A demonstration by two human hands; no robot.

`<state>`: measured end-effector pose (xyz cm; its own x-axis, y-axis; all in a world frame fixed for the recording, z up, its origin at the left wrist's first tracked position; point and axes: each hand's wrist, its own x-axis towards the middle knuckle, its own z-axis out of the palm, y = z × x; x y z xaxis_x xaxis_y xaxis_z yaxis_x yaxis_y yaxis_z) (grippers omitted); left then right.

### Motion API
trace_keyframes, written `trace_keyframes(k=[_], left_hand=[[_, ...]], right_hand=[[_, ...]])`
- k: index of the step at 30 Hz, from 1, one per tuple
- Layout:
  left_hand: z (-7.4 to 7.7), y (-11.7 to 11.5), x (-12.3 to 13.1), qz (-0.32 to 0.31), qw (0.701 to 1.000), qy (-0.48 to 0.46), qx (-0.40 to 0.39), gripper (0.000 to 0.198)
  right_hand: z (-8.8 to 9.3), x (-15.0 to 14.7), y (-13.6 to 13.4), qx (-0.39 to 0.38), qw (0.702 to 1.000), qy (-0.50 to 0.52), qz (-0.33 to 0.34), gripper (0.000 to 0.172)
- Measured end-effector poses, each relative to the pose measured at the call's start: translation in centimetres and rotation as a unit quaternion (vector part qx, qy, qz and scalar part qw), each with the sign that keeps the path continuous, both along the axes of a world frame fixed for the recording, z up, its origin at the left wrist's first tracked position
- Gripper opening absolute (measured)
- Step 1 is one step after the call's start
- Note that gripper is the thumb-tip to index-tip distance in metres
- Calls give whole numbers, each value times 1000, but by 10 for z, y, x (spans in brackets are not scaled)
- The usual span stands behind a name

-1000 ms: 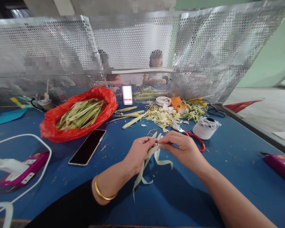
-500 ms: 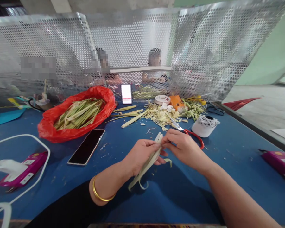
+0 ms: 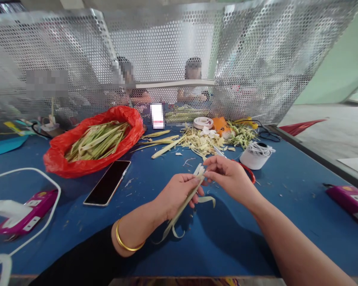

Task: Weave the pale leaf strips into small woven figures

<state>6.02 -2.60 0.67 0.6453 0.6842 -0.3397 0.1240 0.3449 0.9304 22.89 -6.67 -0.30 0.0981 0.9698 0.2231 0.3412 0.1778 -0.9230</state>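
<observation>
My left hand (image 3: 179,192) is closed around a slim bundle of pale green dried leaf strips (image 3: 182,209), held aslant above the blue table. Its trimmed, whitish top ends poke out past the thumb, while loose ends curl below and to the right. At that top end, my right hand (image 3: 228,171) pinches the edge of a strip between thumb and fingertips. Just beyond the right hand lie red-handled scissors (image 3: 252,174), partly covered by it. A roll of white string (image 3: 256,155) stands to their right.
A red plastic bag (image 3: 77,169) full of long leaf strips sits at left, with a phone (image 3: 107,182) before it. Shredded leaf scraps (image 3: 201,142) are heaped at the back near a tape roll (image 3: 203,122). Purple power strips (image 3: 350,202) lie at both sides. Behind a perforated metal screen (image 3: 167,43) people sit.
The right hand has shifted slightly at the bundle's top and now covers more of the scissors. A loose strip right of the bundle hangs out farther. The view has tilted a little.
</observation>
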Motion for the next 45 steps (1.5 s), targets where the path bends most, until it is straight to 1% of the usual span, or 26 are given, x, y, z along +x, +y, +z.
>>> trace_keyframes(k=[2,5,7,10,12,14,16,18,20,22,23,25,27,33,39,43,45], left_hand=[[0,0,0,-3,1000,-3,-4,23],[-1,1,0,-8,1000,0,-11,24],[-2,0,0,-13,1000,1,-11,25],[-2,-1,1,-14,1000,-4,2,24],[-2,-1,1,4,1000,-11,10,21],[0,2,0,47,999,-20,3,20],[1,6,-1,102,994,-31,-19,18],[2,12,-2,148,987,-46,-45,17],[1,16,-2,174,981,-57,-68,17],[0,19,-2,185,977,-57,-88,19],[-1,19,-2,187,976,-54,-97,19],[-2,19,-1,184,976,-43,-112,19],[-4,19,0,177,977,-26,-116,19],[-6,18,2,167,983,20,-74,18],[-9,22,1,177,982,47,-43,16],[-10,22,-1,176,982,72,23,18],[-10,21,-1,159,983,79,46,20]], right_hand=[[-1,0,0,-2,1000,-3,-1,20],[-1,0,0,2,999,-48,-14,11],[-2,-2,-1,5,998,-67,-22,10],[-2,-3,-1,5,997,-69,-33,12],[-2,-1,1,8,997,-55,-51,15],[-4,4,5,14,994,-62,-85,19],[-8,11,9,17,985,-133,-107,15],[-15,14,14,6,963,-255,-87,12],[-24,14,18,-4,936,-350,-38,19],[-33,10,21,6,921,-390,10,26],[-36,7,22,19,916,-400,29,26],[-40,4,25,45,908,-415,46,22],[-39,3,26,59,900,-429,49,20],[-31,4,24,85,878,-469,40,20],[-29,4,21,77,884,-458,47,22],[-25,4,18,84,880,-466,38,21],[-22,3,16,85,875,-475,29,19]])
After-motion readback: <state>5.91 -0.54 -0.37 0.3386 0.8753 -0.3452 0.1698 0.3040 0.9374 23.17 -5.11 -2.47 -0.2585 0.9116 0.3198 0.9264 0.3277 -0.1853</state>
